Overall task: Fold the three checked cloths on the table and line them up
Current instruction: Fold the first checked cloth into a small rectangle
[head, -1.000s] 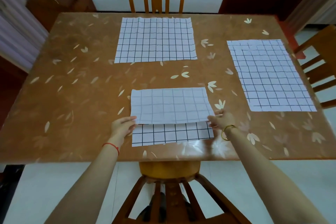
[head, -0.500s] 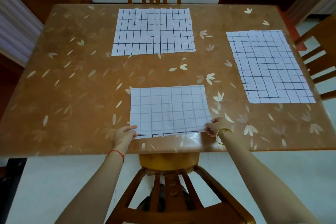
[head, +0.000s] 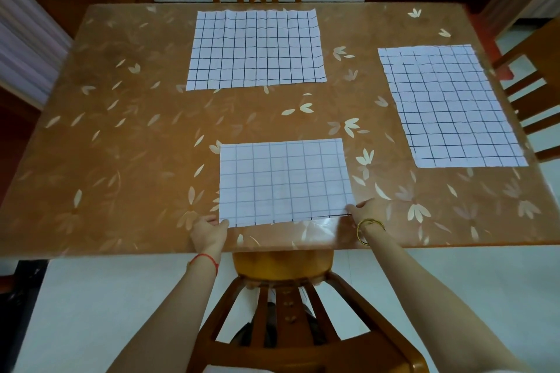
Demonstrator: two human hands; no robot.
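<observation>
So that its edges match, the folded checked cloth is pinched at its near corners by the left hand and right hand.

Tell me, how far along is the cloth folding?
The near cloth lies folded in half; the left hand and right hand pinch its near corners. The far cloth and the right-side cloth lie flat, unfolded. Nothing is lined up yet.

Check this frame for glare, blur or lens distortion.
Head view: glare on the glossy table at the front edge of the near cloth, between left hand and right hand; head view: wide-angle bowing curves the table's edges; cloth grids sharp, no blur.
</observation>
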